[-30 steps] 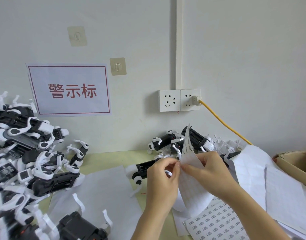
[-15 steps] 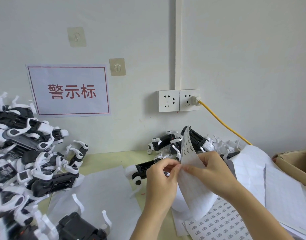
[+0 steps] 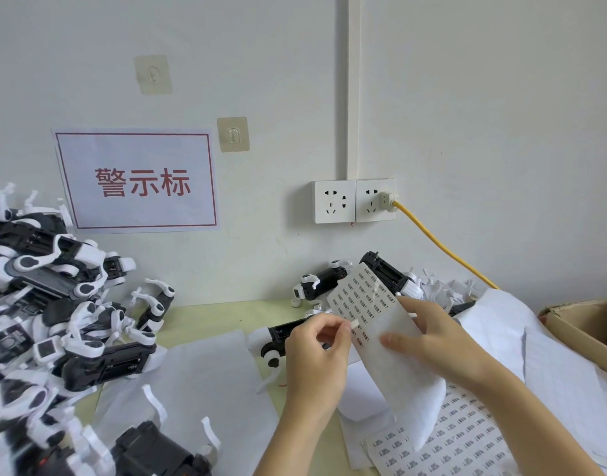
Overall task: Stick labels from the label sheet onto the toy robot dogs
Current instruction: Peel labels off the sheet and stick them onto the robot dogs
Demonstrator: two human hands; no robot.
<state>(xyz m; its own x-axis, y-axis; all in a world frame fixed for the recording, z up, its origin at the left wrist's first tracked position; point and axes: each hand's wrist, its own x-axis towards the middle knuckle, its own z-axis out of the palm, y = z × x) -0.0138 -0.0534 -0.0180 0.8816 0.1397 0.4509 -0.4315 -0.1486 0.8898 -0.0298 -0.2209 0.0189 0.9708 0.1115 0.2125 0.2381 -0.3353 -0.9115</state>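
Note:
My right hand (image 3: pixel 439 341) holds a curled white label sheet (image 3: pixel 360 297) upright over the table, its printed side now turned toward me. My left hand (image 3: pixel 316 355) pinches a small white label (image 3: pixel 354 324) just off the sheet's left edge. A black-and-white toy robot dog (image 3: pixel 274 341) lies on the table right behind my left hand. Another dog (image 3: pixel 384 276) lies behind the sheet by the wall. A big heap of toy robot dogs (image 3: pixel 54 304) fills the left side.
A second label sheet (image 3: pixel 453 441) lies flat at the bottom right beside white paper sheets (image 3: pixel 535 355). A cardboard box (image 3: pixel 583 324) sits at the right edge. A yellow cable (image 3: pixel 439 245) runs from the wall socket (image 3: pixel 353 201). White foam sheet (image 3: pixel 199 383) covers the table's middle.
The label sheet has turned so its printed face shows. My left hand has drawn away from the sheet's edge with a small label pinched between its fingers.

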